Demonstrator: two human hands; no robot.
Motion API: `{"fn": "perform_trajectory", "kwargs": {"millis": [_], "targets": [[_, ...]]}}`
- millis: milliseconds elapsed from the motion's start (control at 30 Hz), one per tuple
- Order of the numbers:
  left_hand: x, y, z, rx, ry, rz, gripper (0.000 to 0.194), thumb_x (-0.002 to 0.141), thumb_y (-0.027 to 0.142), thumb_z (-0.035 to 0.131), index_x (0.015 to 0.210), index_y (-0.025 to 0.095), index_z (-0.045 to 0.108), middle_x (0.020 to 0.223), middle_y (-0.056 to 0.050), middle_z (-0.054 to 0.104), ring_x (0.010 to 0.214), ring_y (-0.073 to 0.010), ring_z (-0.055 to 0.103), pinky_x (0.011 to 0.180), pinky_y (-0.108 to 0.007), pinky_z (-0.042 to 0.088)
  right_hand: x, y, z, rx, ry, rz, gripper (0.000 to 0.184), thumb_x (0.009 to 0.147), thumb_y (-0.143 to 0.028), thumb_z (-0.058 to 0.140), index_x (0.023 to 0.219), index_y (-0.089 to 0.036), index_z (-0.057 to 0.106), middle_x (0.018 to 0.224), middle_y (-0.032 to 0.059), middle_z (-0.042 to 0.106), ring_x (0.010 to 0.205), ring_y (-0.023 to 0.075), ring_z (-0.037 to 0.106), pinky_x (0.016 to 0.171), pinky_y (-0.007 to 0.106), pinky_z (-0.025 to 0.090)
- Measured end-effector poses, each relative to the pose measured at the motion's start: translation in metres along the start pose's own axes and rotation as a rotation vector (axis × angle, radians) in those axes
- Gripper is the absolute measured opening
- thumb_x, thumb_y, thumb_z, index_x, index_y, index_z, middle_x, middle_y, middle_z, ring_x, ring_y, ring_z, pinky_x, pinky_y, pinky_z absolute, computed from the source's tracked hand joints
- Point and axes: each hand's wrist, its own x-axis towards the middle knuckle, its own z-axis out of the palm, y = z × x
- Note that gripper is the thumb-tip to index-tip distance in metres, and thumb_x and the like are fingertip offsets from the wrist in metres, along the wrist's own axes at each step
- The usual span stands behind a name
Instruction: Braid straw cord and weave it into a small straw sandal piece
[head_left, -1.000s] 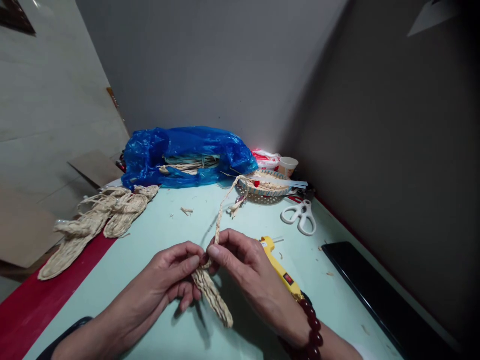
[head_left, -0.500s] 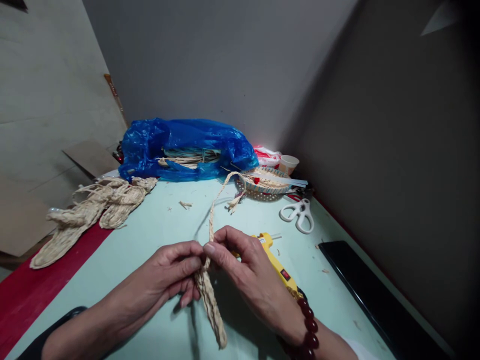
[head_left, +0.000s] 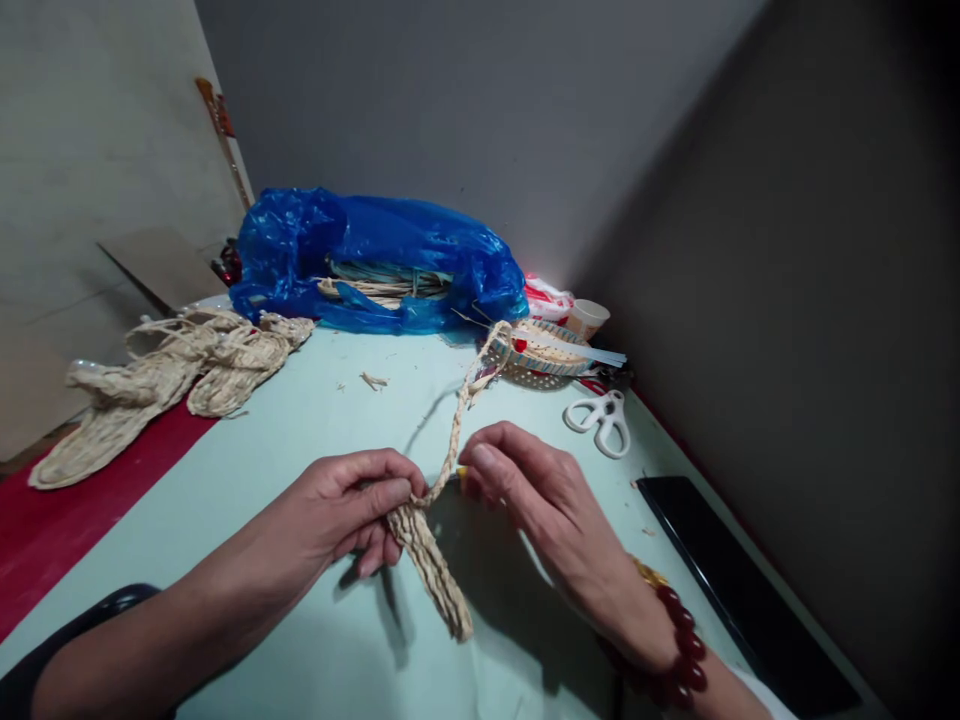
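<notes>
My left hand (head_left: 364, 505) is closed, thumb and fingers pinching the end of a small woven straw piece (head_left: 431, 570), which hangs down toward the right. From the pinched end a braided straw cord (head_left: 457, 425) rises and curves away toward the basket. Just right of the cord, my right hand (head_left: 525, 490) has its fingers curled round a yellow glue gun (head_left: 462, 476). Only the gun's tip shows past the fingertips, its nozzle close to the cord; the hand hides the body.
Finished-looking woven straw slippers (head_left: 142, 385) lie at left. At the back are a blue plastic bag (head_left: 390, 235) with straw inside, a round basket (head_left: 555, 360) and a paper cup (head_left: 589, 318). White-handled scissors (head_left: 604, 420) and a long black object (head_left: 727, 570) lie at right.
My right hand has let go of the cord near the left fingers and moved right, turning so the glue gun's body is hidden. The view has shifted slightly; my left hand keeps its pinch.
</notes>
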Motion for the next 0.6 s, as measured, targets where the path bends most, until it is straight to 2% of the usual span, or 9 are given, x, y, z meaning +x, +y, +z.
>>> {"fn": "perform_trajectory", "kwargs": {"millis": [133,200,267,333,467,600], "targets": [[0.000,0.005,-0.001,-0.006,0.025,-0.022,0.016,0.080,0.031,0.075,0.079,0.016,0.071,0.057,0.002,0.060,0.043,-0.0058,0.049,0.041,-0.014,0.035,-0.020,0.017,-0.026,-0.584,-0.016,0.076,0.027,0.098,-0.044,0.048,0.082,-0.023,0.052,0.075,0.0015,0.058,0.065,0.0197,0.053,0.062,0.033,0.037],[-0.001,0.007,-0.002,-0.028,0.024,-0.032,0.017,0.079,0.034,0.075,0.080,0.017,0.072,0.061,0.003,0.059,0.046,-0.0058,0.049,0.042,-0.014,0.037,-0.031,0.028,-0.036,-0.769,-0.023,0.129,0.027,0.095,-0.047,0.049,0.082,-0.024,0.048,0.082,0.0041,0.058,0.065,0.0218,0.053,0.062,0.035,0.038],[-0.002,0.007,-0.002,-0.061,0.016,-0.021,0.017,0.078,0.034,0.076,0.080,0.018,0.073,0.064,0.004,0.059,0.047,-0.0056,0.049,0.043,-0.014,0.039,-0.039,0.037,-0.042,-0.798,-0.016,0.175,0.029,0.096,-0.052,0.044,0.092,-0.024,0.050,0.089,0.0056,0.059,0.070,0.0238,0.057,0.065,0.037,0.040],[-0.003,0.007,-0.003,-0.090,0.002,-0.001,0.016,0.079,0.033,0.076,0.080,0.018,0.073,0.067,0.004,0.059,0.048,-0.0052,0.049,0.043,-0.014,0.041,-0.042,0.042,-0.045,-0.810,-0.043,0.225,0.032,0.096,-0.055,0.043,0.094,-0.024,0.050,0.092,0.0063,0.060,0.073,0.0248,0.059,0.066,0.038,0.041],[0.000,0.005,-0.005,-0.134,-0.009,0.022,0.012,0.084,0.030,0.072,0.083,0.018,0.072,0.070,0.004,0.060,0.051,-0.0050,0.049,0.045,-0.014,0.041,-0.033,0.043,-0.043,-0.762,-0.164,0.269,0.031,0.096,-0.053,0.044,0.086,-0.024,0.049,0.082,0.0030,0.060,0.068,0.0217,0.055,0.063,0.034,0.037],[0.004,0.004,-0.009,-0.155,-0.012,0.028,0.012,0.087,0.029,0.069,0.083,0.018,0.071,0.070,0.003,0.059,0.051,-0.0050,0.049,0.046,-0.015,0.040,-0.026,0.041,-0.041,-0.611,-0.185,0.345,0.022,0.092,-0.043,0.048,0.088,-0.023,0.055,0.074,0.0007,0.061,0.063,0.0193,0.053,0.056,0.030,0.035]]}}
